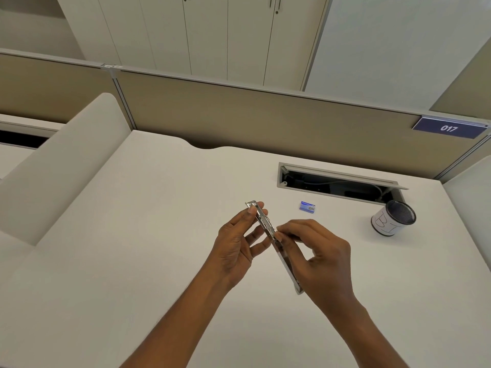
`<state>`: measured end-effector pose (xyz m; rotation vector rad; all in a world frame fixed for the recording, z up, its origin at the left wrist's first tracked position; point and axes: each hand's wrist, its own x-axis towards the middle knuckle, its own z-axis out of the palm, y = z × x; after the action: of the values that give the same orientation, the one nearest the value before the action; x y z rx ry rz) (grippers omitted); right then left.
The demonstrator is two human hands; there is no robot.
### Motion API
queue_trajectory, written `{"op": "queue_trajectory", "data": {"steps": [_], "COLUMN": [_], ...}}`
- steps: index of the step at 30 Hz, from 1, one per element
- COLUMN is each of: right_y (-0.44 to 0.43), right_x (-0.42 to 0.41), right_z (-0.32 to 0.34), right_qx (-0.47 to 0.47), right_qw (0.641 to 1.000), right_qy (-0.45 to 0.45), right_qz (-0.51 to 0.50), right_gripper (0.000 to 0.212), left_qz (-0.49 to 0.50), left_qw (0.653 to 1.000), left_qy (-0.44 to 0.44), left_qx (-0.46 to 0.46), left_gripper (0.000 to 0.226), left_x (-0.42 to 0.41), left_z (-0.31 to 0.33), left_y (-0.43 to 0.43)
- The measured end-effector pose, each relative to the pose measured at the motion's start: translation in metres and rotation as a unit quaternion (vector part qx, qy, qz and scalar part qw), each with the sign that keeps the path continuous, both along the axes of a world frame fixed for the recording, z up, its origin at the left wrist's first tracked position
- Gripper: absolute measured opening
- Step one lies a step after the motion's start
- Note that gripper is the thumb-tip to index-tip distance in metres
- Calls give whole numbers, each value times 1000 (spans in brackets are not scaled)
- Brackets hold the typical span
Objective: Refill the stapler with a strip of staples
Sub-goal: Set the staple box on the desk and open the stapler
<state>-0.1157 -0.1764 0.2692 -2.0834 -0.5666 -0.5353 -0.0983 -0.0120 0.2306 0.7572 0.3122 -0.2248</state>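
Both hands (236,251) and forearms bare; no sleeves.

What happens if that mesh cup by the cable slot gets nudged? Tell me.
The cup stands upright on the desk, near the right edge. It looks empty and made of thin mesh, so it is probably light and would slide or tip easily. Being round, it would likely roll once on its side.

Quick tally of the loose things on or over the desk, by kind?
Stapler, opened out, held in both hands: 1
Small blue staple box: 1
Mesh pen cup with a white label: 1
Total: 3
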Motion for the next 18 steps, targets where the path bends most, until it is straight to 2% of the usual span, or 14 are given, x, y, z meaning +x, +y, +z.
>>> {"op": "queue_trajectory", "data": {"steps": [4, 6, 10, 13, 18], "right_y": [-3, -5, -5, -2, 7], "right_x": [-3, -1, 15, 33, 46], "right_z": [1, 6, 19, 25, 25], "right_qx": [20, 72, 199, 178, 149], "right_qw": [999, 991, 943, 938, 932], "right_qy": [37, 104, 265, 299, 330], "right_qz": [28, 50, 26, -4, -16], "right_gripper": [5, 6, 10, 7, 16], "left_qz": [-14, -31, -71, -81, -87], "left_qw": [1000, 999, 996, 995, 995], "left_qy": [-8, -18, -42, -49, -53], "left_qx": [5, 12, 17, 8, 7], "left_gripper": [31, 31, 32, 30, 27], "left_x": [-3, -3, -5, -6, -8], "left_z": [-2, -2, 0, 1, 1], "left_y": [-2, -2, -6, -10, -13]}}
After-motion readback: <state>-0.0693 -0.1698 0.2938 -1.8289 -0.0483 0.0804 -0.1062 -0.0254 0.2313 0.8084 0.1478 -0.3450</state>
